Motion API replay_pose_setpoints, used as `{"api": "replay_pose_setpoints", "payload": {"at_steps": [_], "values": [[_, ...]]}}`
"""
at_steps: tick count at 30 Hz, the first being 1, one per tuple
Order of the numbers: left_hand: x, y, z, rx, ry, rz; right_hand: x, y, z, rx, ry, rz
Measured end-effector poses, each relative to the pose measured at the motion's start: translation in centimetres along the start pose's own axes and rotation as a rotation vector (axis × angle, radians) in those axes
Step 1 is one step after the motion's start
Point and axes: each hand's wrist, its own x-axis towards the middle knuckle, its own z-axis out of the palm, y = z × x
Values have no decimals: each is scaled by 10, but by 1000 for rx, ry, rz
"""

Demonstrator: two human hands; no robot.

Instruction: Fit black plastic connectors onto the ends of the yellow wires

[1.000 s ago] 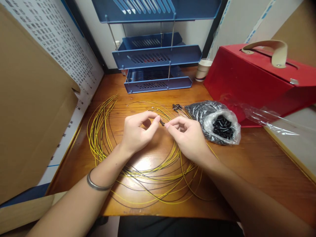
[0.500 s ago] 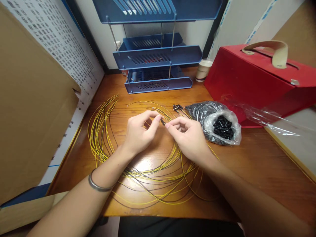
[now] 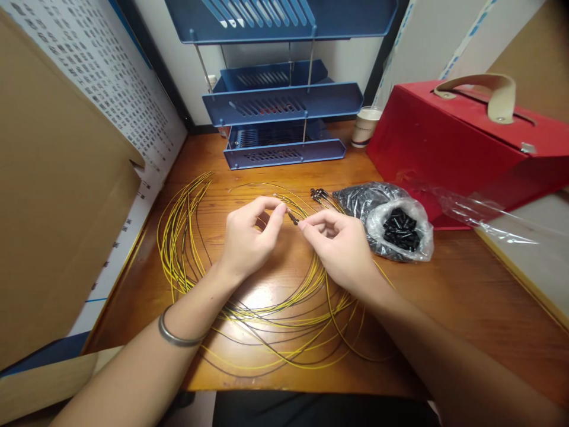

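Between my two hands is a small black connector [image 3: 293, 219]. My right hand [image 3: 341, 246] pinches its right end. My left hand [image 3: 251, 237] is closed at thumb and forefinger just left of it, on a thin wire end hardly visible there. Yellow and black wires [image 3: 178, 249] lie in loose coils on the wooden table beneath and around both hands. Several wire ends with black connectors [image 3: 320, 194] rest behind my right hand. Right of that hand, an open plastic bag [image 3: 376, 207] holds many small black parts [image 3: 401, 230].
A blue tiered tray rack [image 3: 284, 104] stands at the back, with a paper cup [image 3: 365, 126] beside it. The red box [image 3: 444, 142] with a beige handle is at the right. Cardboard [image 3: 62, 196] borders the table's left side.
My left fingertips have shifted slightly left, away from the black connector, and more of it shows. My right hand has stayed nearly in place, still pinching it.
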Motion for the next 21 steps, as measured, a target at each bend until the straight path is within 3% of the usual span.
{"api": "replay_pose_setpoints", "payload": {"at_steps": [9,21], "values": [[0,-1,-3,-11,-89,22,2,1,-1,1,16,6],[0,-3,-2,-4,-88,57,1,1,1,-6,2,3]]}}
